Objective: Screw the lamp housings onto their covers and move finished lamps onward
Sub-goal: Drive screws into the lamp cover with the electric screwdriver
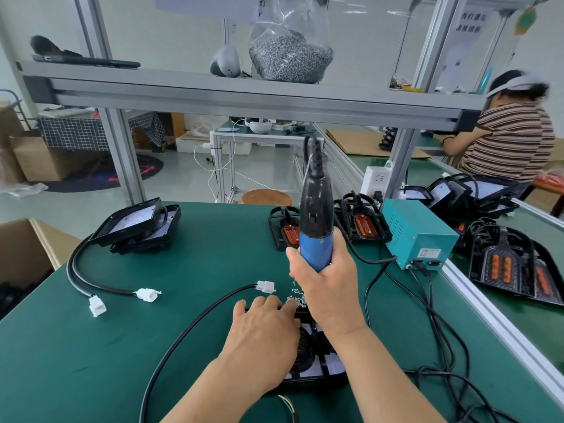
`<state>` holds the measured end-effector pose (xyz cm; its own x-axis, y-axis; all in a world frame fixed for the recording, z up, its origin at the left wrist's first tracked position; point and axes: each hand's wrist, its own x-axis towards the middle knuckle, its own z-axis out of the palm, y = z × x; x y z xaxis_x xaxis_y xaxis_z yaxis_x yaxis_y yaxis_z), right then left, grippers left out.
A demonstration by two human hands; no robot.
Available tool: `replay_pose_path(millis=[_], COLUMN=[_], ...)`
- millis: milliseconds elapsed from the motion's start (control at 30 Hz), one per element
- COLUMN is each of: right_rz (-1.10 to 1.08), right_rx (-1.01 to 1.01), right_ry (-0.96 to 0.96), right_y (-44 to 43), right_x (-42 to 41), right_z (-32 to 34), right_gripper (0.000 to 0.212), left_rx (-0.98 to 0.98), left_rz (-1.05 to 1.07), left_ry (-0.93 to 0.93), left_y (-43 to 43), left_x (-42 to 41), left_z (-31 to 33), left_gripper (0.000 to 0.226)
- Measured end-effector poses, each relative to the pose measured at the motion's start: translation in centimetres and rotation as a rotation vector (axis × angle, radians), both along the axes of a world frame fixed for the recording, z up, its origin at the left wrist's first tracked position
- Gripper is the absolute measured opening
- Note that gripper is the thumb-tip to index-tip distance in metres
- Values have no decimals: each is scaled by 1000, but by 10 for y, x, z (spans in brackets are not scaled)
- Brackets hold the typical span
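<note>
Head view: a person is working at a green-matted bench (91,346), both bare hands sitting near 6 o'clock.
Right hand (328,288): is gripping the blue-and-black electric screwdriver (316,233) by its blue grip, holding it upright.
Left hand (265,328): is lying open, fingers stretching forward, tips touching the small pile of silver screws (297,299).
Black lamp housing (308,355): is lying flat beneath both wrists at 6 o'clock.
Black cable with white plug (265,286): is curving away toward 7 o'clock.
Stacked black lamps (137,227): are resting at 10 o'clock.
Black covers with orange lenses (288,232): are sitting at 12 o'clock, behind the screwdriver.
Teal metal power box (418,236): is standing at 2 o'clock.
</note>
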<state>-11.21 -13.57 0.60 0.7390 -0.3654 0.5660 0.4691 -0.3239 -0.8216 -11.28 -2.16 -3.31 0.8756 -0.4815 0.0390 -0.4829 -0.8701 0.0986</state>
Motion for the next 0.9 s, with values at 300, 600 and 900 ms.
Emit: replay_pose_path(millis=[300,600,900], right_rz=[-88,-117,-119], right_rx=[312,404,430], right_ry=[-75,-118,-114], right_y=[-30,-34,-29], right_x=[2,3,5], right_z=[12,16,19], right_gripper=[27,24,28], left_rx=[35,-185,24], left_rz=[-25,11,-193], left_ry=[58,215,205], left_y=[-1,-29,-46], left_x=[6,99,140], left_z=[4,32,6], left_gripper=[30,25,30])
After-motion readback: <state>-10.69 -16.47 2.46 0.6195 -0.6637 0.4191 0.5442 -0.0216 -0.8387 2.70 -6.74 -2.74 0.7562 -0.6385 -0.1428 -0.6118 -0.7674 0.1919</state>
